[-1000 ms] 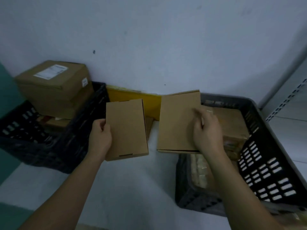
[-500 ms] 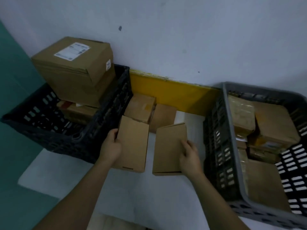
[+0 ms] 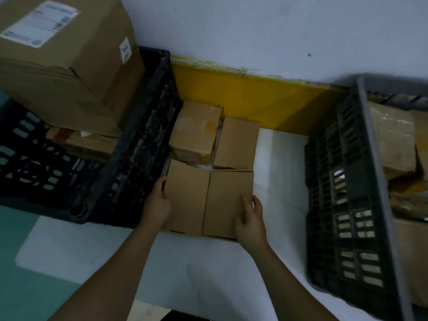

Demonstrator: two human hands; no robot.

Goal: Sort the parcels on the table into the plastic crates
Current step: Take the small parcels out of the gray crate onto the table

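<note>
Two flat brown cardboard parcels lie side by side low over the white table point(image 3: 278, 181). My left hand point(image 3: 157, 202) grips the left parcel point(image 3: 187, 195) at its left edge. My right hand point(image 3: 251, 218) holds the right parcel point(image 3: 227, 200) at its lower right corner. Behind them, two more small parcels rest on the table: a taped one point(image 3: 196, 133) and a plain one point(image 3: 236, 142). A black plastic crate point(image 3: 129, 172) sits on the left with a big labelled box point(image 3: 62, 63) in it. A grey plastic crate point(image 3: 347, 205) on the right holds several parcels.
A yellow strip point(image 3: 243, 98) runs along the base of the white wall behind the table. Teal floor point(image 3: 18, 262) shows at lower left, past the table's edge. The gap between the two crates is narrow.
Both hands have lowered their parcels and brought them together until the edges touch, close in front of the two parcels on the table. The camera has tipped further down.
</note>
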